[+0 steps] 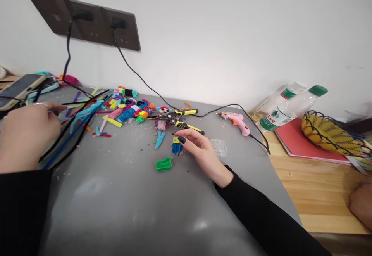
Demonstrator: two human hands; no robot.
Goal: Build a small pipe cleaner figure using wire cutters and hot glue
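My right hand is closed, thumb and fingers pinching a small blue and yellow pipe-cleaner piece over the grey table mat. Below it lies a green pipe-cleaner block. A bent light-blue pipe-cleaner piece rests to its left. Just behind are yellow-and-black handled pliers, lying across a small pink pipe-cleaner figure. My left hand is at the left by the loose pipe cleaners, its visible fingers drawn together; what they hold, if anything, is hidden.
Several colourful pipe-cleaner figures lie at the back. A pink hot glue gun trails its cord at the right. Beyond it are plastic bottles, a red folder and a yellow basket. A phone lies far left.
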